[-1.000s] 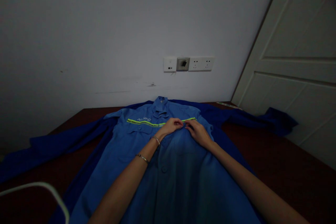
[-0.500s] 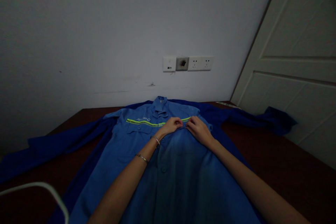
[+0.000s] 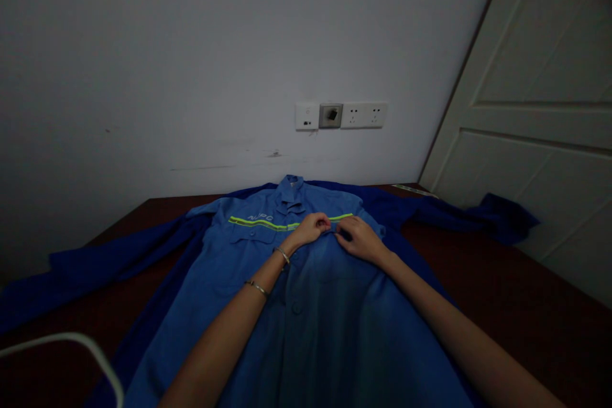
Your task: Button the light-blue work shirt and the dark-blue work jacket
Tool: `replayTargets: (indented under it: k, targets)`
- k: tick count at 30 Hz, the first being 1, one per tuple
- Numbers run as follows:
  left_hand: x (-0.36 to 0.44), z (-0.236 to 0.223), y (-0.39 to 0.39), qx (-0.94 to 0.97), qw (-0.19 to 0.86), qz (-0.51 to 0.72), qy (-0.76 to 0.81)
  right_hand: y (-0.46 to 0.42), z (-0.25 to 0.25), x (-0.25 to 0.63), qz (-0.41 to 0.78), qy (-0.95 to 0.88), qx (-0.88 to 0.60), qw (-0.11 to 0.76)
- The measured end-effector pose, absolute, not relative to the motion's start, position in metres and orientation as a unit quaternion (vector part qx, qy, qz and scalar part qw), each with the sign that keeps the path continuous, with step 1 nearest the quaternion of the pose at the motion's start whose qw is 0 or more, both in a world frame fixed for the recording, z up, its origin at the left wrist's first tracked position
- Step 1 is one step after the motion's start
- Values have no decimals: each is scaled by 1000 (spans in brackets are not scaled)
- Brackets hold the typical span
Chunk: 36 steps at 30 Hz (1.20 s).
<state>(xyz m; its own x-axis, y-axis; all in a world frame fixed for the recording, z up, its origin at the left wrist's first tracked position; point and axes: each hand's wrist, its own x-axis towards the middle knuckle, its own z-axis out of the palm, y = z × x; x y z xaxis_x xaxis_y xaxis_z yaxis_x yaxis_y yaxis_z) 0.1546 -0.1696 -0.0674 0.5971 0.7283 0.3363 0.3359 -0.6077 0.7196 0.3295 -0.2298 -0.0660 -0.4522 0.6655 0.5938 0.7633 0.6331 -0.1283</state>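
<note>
A blue work jacket [image 3: 258, 268] lies front up, collar towards the wall, with a yellow-green reflective strip [image 3: 261, 224] and white letters on the chest. My left hand [image 3: 310, 229], below a wrist with two bracelets, pinches the edge of the chest pocket flap [image 3: 329, 233] on the right side. Close beside it, my right hand [image 3: 359, 237] has its fingers bent onto the same flap, thumb below and fingertips above. The fingers hide part of the flap and any button there. The other pocket flap [image 3: 252, 234] lies flat with a button showing.
Dark red-brown tabletop [image 3: 478, 287] carries the jacket, its darker blue sleeves [image 3: 119, 248] spread to both sides. A white wall with sockets [image 3: 363, 115] rises behind. At right stands a pale panelled door [image 3: 535, 140]. A white cable or curved bar [image 3: 67, 336] crosses the lower left.
My right hand's fingers lifted slightly and came back down on the flap. My left hand keeps its pinch almost in place. The view has shifted very slightly.
</note>
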Motion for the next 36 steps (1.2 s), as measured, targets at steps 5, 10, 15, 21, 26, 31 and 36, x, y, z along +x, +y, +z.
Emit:
replayTargets:
  k: [5, 10, 15, 21, 26, 31, 36]
  targets:
    - [154, -67, -172, 850, 290, 309, 311, -223, -70, 333, 24, -846, -422, 326]
    - [156, -69, -173, 851, 286, 310, 313, -221, -71, 332, -4, -851, -440, 286]
    - [157, -69, -174, 850, 284, 311, 317, -224, -69, 328, -86, -849, -462, 242]
    - [155, -70, -168, 837, 327, 301, 320, -226, -70, 326, -200, -847, -447, 206]
    - [154, -69, -165, 833, 357, 284, 313, -227, -72, 327, -234, -849, -422, 217]
    - [155, -62, -170, 866, 296, 272, 297, -226, -72, 330, -240, -851, -409, 226]
    - [155, -58, -170, 881, 273, 263, 283, -226, -70, 331, -243, -852, -406, 225]
